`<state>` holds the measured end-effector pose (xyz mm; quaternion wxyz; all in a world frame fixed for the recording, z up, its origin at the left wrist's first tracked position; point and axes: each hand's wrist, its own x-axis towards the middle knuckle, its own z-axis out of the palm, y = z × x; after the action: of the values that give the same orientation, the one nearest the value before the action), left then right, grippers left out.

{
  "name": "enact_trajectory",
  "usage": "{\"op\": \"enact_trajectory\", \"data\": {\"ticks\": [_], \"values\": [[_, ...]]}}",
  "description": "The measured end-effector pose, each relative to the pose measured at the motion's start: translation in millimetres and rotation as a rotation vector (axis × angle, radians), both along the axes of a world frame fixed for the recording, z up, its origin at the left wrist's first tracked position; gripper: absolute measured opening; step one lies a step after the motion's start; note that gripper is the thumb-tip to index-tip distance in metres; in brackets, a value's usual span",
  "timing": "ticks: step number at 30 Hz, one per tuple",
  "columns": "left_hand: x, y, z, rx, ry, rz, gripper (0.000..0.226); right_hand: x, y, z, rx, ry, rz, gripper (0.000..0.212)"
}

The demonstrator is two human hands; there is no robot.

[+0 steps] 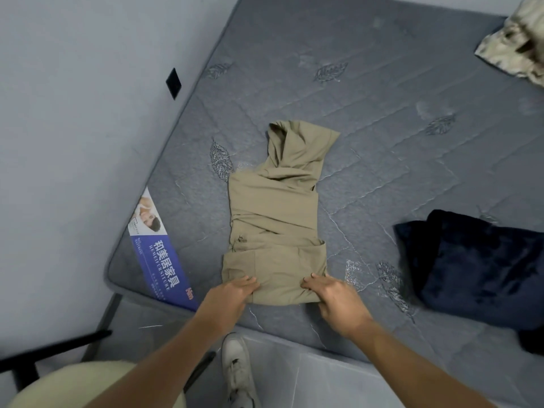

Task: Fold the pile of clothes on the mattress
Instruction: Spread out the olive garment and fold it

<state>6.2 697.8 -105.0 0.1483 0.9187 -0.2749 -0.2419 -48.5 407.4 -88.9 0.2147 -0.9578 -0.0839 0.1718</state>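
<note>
A khaki hooded jacket (275,213) lies on the grey mattress (382,119), sleeves folded across its body, hood pointing away from me. The near hem is folded up into a band. My left hand (228,295) holds the left end of that band, fingers on top of the cloth and thumb hidden. At the band's right end my right hand (332,295) grips the fold, fingers curled over its edge. A dark navy plush garment (477,266) sits at the right. A camouflage-patterned garment (518,42) lies at the far right corner.
The mattress has a blue printed label (164,254) along its left edge, beside a pale wall (73,142). A black metal frame (59,348) and a white shoe (238,369) are below the near edge, on a tiled floor.
</note>
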Motion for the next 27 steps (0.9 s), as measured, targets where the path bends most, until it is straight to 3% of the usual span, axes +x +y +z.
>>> {"op": "enact_trajectory", "data": {"ticks": [4,7,9,14,19,22,24,27], "values": [[6.0,-3.1,48.8,-0.050,0.139,0.106,0.026,3.5,-9.2,38.2,0.077,0.105,-0.097,0.050],[45.7,-9.7,77.6,-0.111,0.126,0.208,0.026,29.5,-18.7,62.3,0.111,0.099,-0.182,0.019],[79.7,-16.1,89.6,-0.165,0.112,0.310,0.027,57.8,-24.2,74.0,0.137,0.067,-0.271,0.014],[163.3,-33.8,82.5,-0.274,0.047,0.461,0.028,136.4,-21.8,74.6,0.243,-0.008,-0.438,0.022],[218.0,-46.7,45.4,-0.289,0.005,0.517,0.025,195.7,-15.9,36.7,0.232,-0.055,-0.596,0.034],[216.5,-48.9,26.3,-0.048,-0.263,0.384,0.045,200.3,-4.8,12.6,-0.083,-0.159,-0.491,0.060],[206.3,-49.7,17.7,-0.011,-0.409,0.242,0.061,195.6,7.1,2.1,-0.229,-0.246,-0.346,0.070],[195.9,-54.3,-2.5,-0.038,-0.284,0.030,0.069,189.8,25.7,-14.9,-0.236,-0.200,-0.212,0.068]]}}
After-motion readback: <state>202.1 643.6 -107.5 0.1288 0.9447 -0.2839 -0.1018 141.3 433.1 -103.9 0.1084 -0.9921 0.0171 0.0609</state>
